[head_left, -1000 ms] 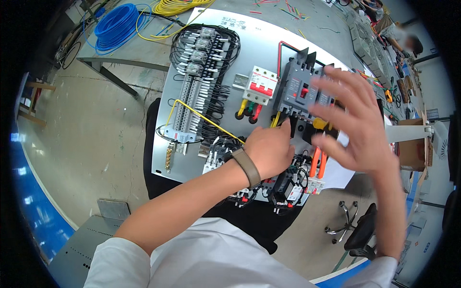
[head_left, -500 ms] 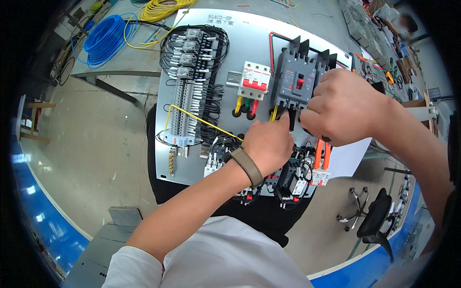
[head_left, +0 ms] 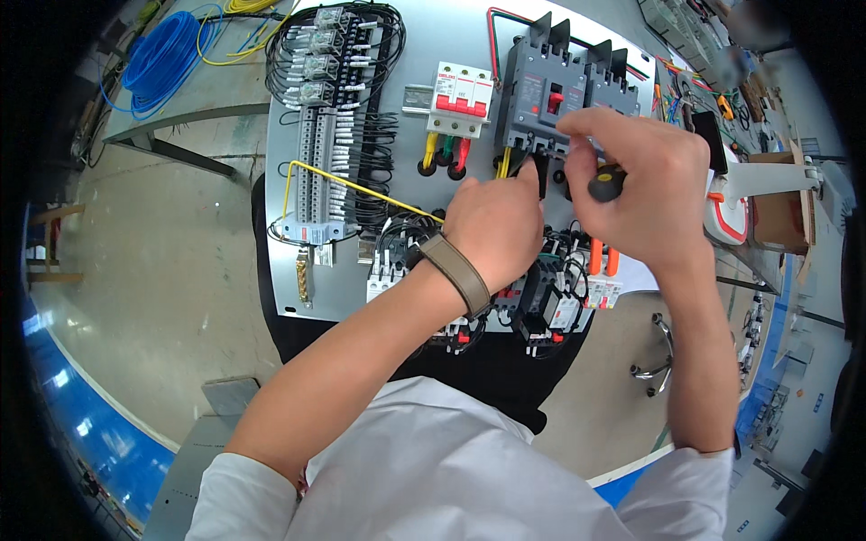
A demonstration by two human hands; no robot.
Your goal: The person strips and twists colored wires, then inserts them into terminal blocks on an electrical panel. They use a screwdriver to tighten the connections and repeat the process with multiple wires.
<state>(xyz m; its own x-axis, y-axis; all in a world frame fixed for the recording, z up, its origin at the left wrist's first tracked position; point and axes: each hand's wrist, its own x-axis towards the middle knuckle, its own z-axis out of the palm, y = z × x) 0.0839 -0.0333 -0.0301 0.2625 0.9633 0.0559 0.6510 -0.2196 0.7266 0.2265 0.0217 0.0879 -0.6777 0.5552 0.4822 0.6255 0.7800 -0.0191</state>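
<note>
My right hand (head_left: 639, 185) is closed around a screwdriver (head_left: 607, 184), whose dark, yellow-ended handle shows at the thumb. It is at the lower edge of a large grey circuit breaker (head_left: 543, 97) with a red toggle. My left hand (head_left: 496, 224) is closed just below that edge, by yellow wires (head_left: 503, 162) and a black upright piece (head_left: 541, 171). What its fingers hold is hidden. A longer yellow wire (head_left: 365, 189) runs from the terminal strip (head_left: 316, 171) to behind my left hand. Left of the breaker sits a white, red-switched breaker (head_left: 460, 101).
The metal mounting plate (head_left: 419, 41) carries relays (head_left: 323, 68), contactors (head_left: 550, 302) and another grey breaker (head_left: 612, 88). Orange handles (head_left: 596, 257) stick out below my right hand. A blue wire coil (head_left: 167, 63) lies on the left table. A chair base (head_left: 663, 361) stands at lower right.
My right hand has turned, its forearm swinging from the right edge to the lower right, and the screwdriver handle now shows. My left hand keeps its place at the breaker. The whole view has shifted slightly.
</note>
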